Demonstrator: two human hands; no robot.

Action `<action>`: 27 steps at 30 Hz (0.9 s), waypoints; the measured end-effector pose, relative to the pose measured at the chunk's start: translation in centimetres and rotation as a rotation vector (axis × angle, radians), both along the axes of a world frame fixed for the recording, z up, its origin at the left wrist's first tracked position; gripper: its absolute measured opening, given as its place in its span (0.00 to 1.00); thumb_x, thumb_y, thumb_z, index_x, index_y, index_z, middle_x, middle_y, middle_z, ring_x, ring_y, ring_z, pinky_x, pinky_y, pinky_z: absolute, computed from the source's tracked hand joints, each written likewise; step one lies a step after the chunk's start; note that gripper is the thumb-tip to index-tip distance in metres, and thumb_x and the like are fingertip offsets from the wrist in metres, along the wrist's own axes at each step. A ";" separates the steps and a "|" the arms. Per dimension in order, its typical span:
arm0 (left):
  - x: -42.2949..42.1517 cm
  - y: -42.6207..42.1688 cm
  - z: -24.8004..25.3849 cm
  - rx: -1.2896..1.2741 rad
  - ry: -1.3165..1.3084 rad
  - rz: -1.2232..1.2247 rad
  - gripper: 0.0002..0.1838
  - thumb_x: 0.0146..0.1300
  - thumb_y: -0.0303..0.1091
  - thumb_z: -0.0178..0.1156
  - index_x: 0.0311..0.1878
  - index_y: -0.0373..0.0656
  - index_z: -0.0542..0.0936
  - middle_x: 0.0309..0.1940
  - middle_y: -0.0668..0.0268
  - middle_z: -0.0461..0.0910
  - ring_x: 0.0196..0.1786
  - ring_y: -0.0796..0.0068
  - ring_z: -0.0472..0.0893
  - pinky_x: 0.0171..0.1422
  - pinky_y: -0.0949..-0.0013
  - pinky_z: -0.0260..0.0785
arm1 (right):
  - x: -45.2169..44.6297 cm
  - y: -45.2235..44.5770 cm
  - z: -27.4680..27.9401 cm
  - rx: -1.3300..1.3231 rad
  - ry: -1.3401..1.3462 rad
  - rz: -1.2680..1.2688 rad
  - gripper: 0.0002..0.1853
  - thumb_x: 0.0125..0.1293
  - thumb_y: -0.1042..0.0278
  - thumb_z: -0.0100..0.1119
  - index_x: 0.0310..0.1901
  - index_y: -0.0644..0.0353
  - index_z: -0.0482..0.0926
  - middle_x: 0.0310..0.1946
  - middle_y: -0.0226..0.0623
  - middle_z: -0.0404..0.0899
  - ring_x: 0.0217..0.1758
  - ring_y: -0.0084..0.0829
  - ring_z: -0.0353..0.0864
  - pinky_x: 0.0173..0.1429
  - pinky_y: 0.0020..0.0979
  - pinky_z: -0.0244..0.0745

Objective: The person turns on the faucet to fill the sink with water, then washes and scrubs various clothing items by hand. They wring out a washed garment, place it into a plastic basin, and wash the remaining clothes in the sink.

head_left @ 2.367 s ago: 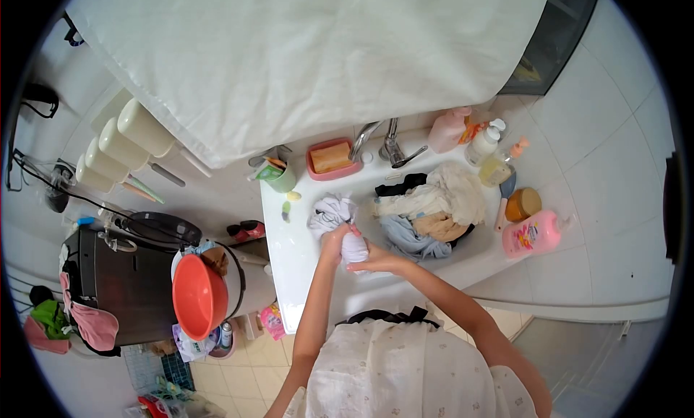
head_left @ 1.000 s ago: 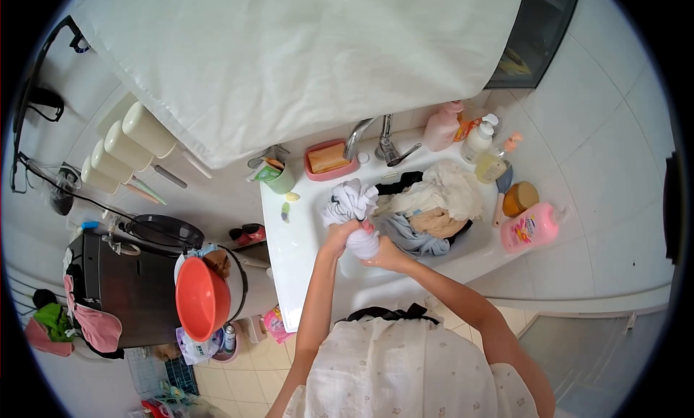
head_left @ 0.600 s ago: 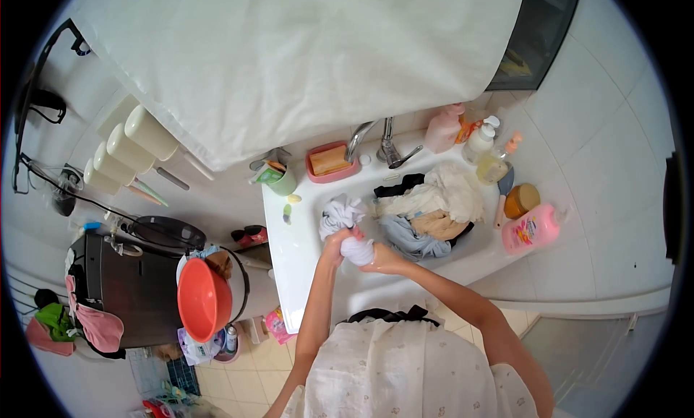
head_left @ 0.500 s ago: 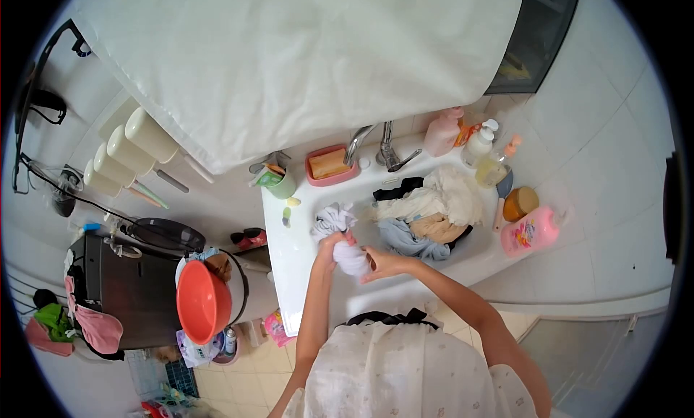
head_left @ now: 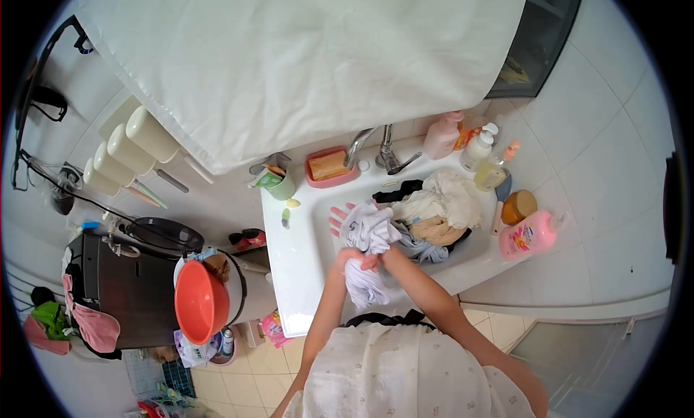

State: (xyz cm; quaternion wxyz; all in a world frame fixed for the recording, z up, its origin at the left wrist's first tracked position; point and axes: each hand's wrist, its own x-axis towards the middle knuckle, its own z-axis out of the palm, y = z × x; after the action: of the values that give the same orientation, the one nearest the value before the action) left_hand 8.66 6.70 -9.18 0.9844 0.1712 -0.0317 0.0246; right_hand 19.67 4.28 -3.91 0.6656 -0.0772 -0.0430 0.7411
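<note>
A white cloth (head_left: 370, 229) is bunched over the left part of the sink basin, its lower end hanging toward my body. My left hand (head_left: 356, 260) is closed around the middle of this cloth. Behind the upper part of the cloth reaches my right hand (head_left: 339, 219), its fingers spread and pointing up and left; the cloth covers its palm. To the right in the basin lies a pile of wet clothes (head_left: 452, 197), cream, tan, light blue and black.
The chrome faucet (head_left: 388, 154) stands behind the basin, beside a pink soap dish (head_left: 311, 174) and a green cup (head_left: 283, 187). Several bottles, including a pink one (head_left: 528, 235), line the right rim. A red basin (head_left: 200, 302) is at the left.
My right hand has let go of the cloth's lower end and moved up and left behind the bunched part, fingers now spread. The cloth's lower end has loosened and hangs nearer my body.
</note>
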 end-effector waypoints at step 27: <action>1.7 -1.8 6.0 0.738 0.857 0.239 0.07 0.38 0.27 0.52 0.23 0.33 0.75 0.20 0.57 0.76 0.22 0.66 0.76 0.28 0.68 0.68 | 1.2 -0.3 0.5 -0.395 -1.786 -0.391 0.17 0.45 0.60 0.56 0.28 0.70 0.75 0.24 0.53 0.76 0.30 0.45 0.78 0.35 0.36 0.70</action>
State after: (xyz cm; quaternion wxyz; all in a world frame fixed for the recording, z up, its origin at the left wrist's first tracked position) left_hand 10.35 4.94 -3.18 0.7749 0.5002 0.3829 0.0516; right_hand 20.91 3.93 -3.41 0.4736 -0.7357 -0.3980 0.2758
